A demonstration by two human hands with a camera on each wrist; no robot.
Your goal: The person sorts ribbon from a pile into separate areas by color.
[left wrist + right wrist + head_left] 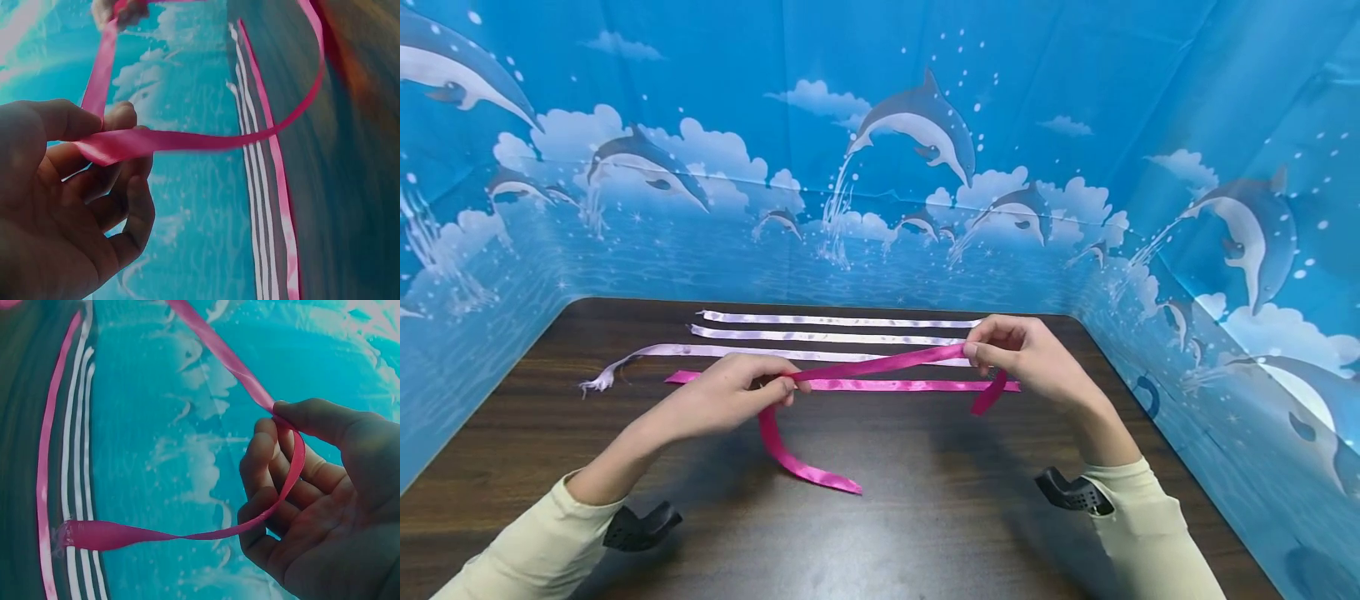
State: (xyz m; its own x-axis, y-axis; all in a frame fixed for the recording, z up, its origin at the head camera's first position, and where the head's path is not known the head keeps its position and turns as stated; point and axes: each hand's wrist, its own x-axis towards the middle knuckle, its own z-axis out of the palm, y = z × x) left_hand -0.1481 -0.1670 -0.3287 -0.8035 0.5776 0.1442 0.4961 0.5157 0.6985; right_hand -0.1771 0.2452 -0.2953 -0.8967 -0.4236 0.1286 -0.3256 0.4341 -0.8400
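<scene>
A deep pink satin ribbon [880,364] is stretched between my two hands above the table. My left hand [737,392] pinches it between thumb and fingers, and a long tail curves down from there toward the tabletop. Thumb and fingertips of my right hand [1026,354] pinch the other side, with a short tail hanging below. In the right wrist view that tail's end [81,535] looks frayed. Behind the held ribbon, a brighter pink ribbon [880,385] lies straight across the table, partly hidden by my left hand.
Beyond the pink ribbon, three pale lilac ribbons [820,337] lie side by side; the nearest has a frayed, bent left end [598,383]. The dark wooden table [880,533] is bordered by a blue dolphin-print curtain [865,275] at the back and sides.
</scene>
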